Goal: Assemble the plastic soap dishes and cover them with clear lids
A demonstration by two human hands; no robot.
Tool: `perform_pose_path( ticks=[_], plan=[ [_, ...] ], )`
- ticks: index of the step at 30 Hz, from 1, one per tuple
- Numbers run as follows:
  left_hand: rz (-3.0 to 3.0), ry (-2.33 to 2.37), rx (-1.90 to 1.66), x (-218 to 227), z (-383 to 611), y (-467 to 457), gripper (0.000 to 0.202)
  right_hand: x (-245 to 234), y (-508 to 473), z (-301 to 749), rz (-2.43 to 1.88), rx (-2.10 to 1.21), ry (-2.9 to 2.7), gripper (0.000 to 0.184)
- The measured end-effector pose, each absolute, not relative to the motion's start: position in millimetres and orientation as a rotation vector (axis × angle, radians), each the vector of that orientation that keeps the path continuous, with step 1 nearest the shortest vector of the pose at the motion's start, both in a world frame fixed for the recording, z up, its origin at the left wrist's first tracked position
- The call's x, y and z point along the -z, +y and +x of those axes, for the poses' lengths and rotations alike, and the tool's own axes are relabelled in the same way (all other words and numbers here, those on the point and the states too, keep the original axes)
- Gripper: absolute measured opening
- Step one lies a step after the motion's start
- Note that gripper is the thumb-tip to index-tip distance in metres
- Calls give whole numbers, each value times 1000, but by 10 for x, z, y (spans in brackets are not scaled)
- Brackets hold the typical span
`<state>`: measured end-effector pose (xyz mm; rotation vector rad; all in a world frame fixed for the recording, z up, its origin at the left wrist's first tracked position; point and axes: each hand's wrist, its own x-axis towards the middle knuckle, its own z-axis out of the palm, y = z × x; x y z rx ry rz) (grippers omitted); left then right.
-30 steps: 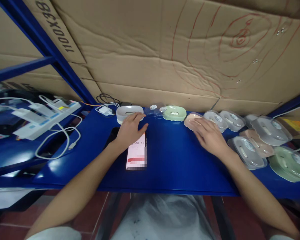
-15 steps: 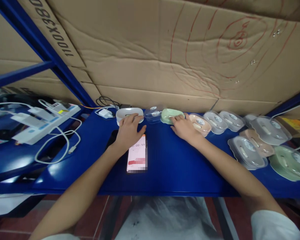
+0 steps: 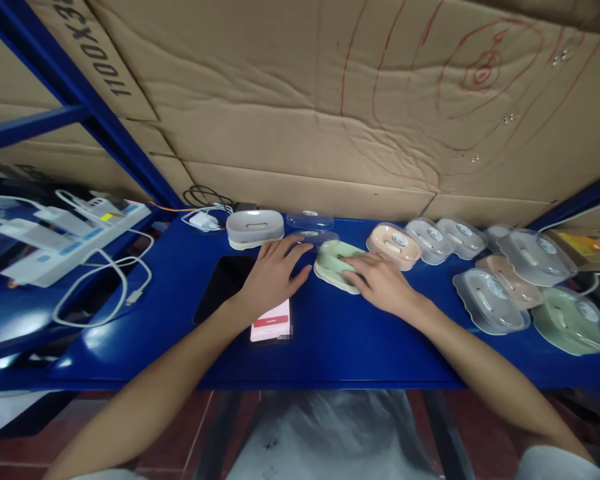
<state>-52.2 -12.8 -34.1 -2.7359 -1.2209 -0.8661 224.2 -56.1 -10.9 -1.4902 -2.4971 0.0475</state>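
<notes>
The green soap dish point(image 3: 333, 261) is being drawn forward out of its row, pinched in the grip of the right hand point(image 3: 383, 285), the left hand point(image 3: 275, 277) spread flat

Pale green soap dish point(image 3: 333, 259) upright on blue shelf point(image 3: 330, 340); clear lid point(image 3: 316, 236) just beside.

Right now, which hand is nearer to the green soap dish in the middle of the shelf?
Right. The right hand rests its fingers on the green soap dish; the left hand lies just left of it, over the phone, seemingly without touching it.
</notes>
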Motion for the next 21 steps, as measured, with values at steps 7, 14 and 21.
perform_pose_path(
  ticks=[7,14,21],
  plan=[
    [-2947,-777,691,340,-333,-440,39,52,-566,2428,-1559,111,-2351,42],
    [-2979,-871,479,496,-383,-379,46,-82,-661,2438,-1676,158,-2357,45],
    [-3222,-664,555,429,-393,-430,18,-36,-857,2575,-1585,-37,-2320,43]
  ],
)
